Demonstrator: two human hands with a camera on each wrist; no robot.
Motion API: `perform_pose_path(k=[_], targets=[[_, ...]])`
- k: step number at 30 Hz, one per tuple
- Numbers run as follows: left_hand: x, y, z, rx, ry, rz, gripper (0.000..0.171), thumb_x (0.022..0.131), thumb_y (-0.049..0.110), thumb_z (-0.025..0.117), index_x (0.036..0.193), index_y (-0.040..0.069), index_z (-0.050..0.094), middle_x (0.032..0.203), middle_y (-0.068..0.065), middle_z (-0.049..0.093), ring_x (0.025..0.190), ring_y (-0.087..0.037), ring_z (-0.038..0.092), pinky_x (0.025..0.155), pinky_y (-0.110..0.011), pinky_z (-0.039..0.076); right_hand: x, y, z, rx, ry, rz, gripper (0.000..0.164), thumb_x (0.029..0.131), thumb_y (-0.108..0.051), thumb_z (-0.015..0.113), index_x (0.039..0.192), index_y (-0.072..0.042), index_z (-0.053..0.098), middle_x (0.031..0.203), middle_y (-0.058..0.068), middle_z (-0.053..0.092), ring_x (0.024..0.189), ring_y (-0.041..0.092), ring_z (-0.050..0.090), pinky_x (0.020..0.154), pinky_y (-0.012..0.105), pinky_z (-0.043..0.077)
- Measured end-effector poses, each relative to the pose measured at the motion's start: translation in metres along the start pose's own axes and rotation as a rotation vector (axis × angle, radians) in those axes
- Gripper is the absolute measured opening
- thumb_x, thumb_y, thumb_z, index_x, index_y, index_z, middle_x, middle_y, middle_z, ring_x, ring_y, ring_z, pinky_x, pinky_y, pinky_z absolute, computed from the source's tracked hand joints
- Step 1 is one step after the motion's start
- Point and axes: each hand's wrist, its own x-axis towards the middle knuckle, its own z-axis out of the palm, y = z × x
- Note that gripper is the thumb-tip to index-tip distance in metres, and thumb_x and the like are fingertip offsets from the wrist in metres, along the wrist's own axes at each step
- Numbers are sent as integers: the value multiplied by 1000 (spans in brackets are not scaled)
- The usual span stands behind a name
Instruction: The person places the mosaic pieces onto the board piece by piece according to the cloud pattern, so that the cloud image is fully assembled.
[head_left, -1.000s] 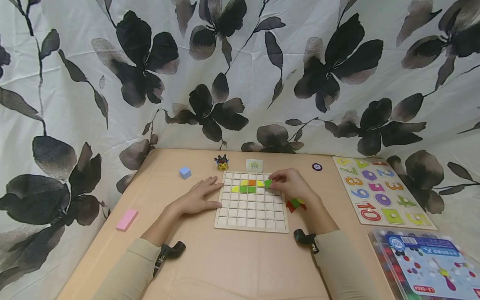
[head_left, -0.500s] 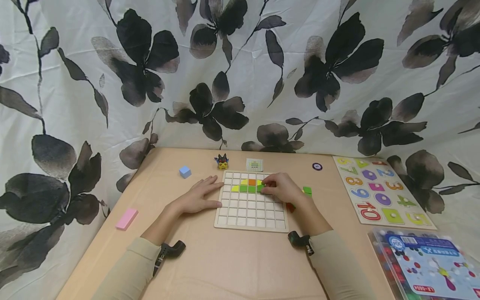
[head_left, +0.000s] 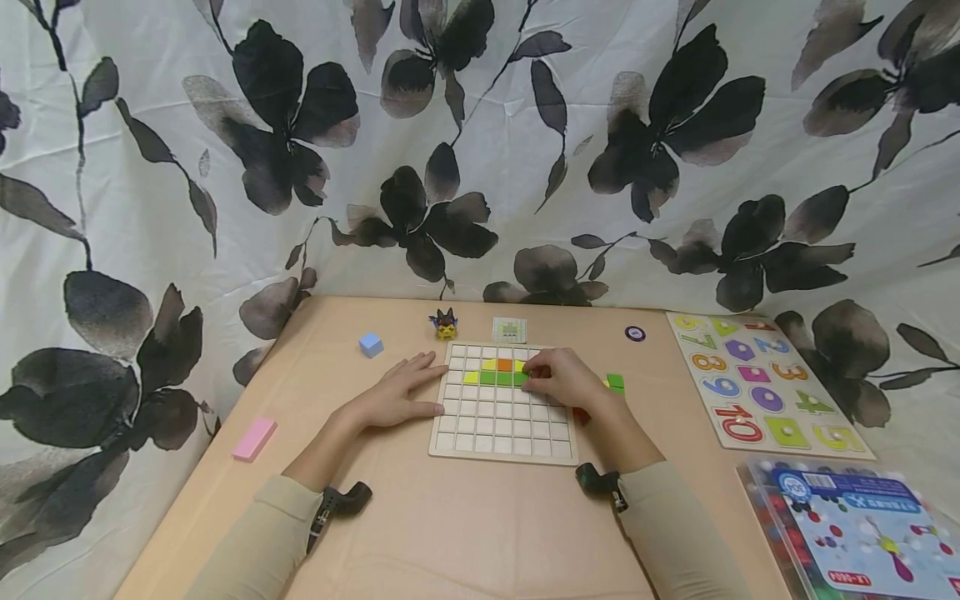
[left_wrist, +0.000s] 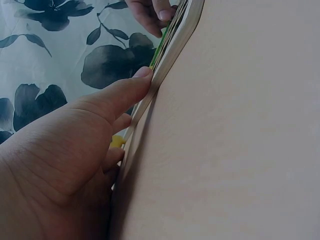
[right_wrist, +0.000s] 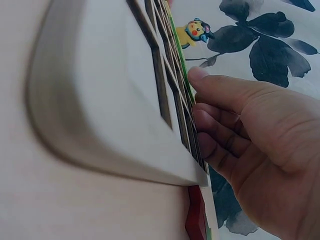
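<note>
A pale wooden grid board (head_left: pixel 502 433) lies mid-table, with green, yellow and orange square and triangular tiles in its upper rows. My left hand (head_left: pixel 401 390) rests along the board's left edge, fingers stretched and thumb at the rim (left_wrist: pixel 165 75). Over the upper right squares, my right hand (head_left: pixel 562 379) has thumb and forefinger pinched at a green tile (head_left: pixel 521 378) at the right end of the green row. The other right fingers (right_wrist: pixel 215 150) curl over the grid. Partly hidden behind the right wrist lie loose pieces, a green one (head_left: pixel 616 382) and a red one (right_wrist: pixel 195 215) among them.
Behind the board stand a small figurine (head_left: pixel 444 325) and a patterned card (head_left: pixel 509 331). A blue cube (head_left: pixel 371 345) and pink block (head_left: pixel 254 439) lie left. To the right are a dark disc (head_left: pixel 634 333), a number board (head_left: pixel 765 392) and a clear-sided box (head_left: pixel 862 533).
My right hand has brought the green tile leftward and down onto the board, at the end of the green row, and has stayed there since. The left hand has not moved.
</note>
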Motion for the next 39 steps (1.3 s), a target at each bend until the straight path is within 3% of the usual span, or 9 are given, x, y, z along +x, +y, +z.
perform_pose_path(k=[9,15,23,32,39], targets=[[0,-2,1,2,-3,-5,78,95,50,72,160,19,43,173,-19,18,161,-42,10,131,-59,3,-7,1,-17,29,47,-20,32,94,-17,78,124,-5,74,97,4,67,86,20,58,73,28,51],[0,0,-1,0,-6,-10,78,95,50,72,160,20,43,173,-19,17,162,-41,10,131,-59,3,-17,1,-40,52,106,34,34,96,-21,77,128,-9,74,107,4,70,96,24,60,82,34,53],[0,-1,0,-2,-7,-9,78,95,50,72,160,20,43,174,-18,17,162,-41,9,131,-59,2,-28,17,-64,46,134,55,31,96,-18,75,126,-10,74,110,6,71,99,26,60,82,36,53],[0,-1,1,-1,-5,-18,77,95,50,72,160,21,43,174,-18,17,162,-40,9,131,-59,2,-37,36,-78,36,117,86,28,96,-12,75,122,-6,76,117,14,73,99,27,60,83,34,53],[0,-1,1,-5,-6,-18,78,95,51,72,161,20,43,174,-18,17,162,-41,9,132,-59,2,-41,47,-82,74,43,125,27,93,-8,77,119,-5,77,114,15,74,96,27,58,77,26,53]])
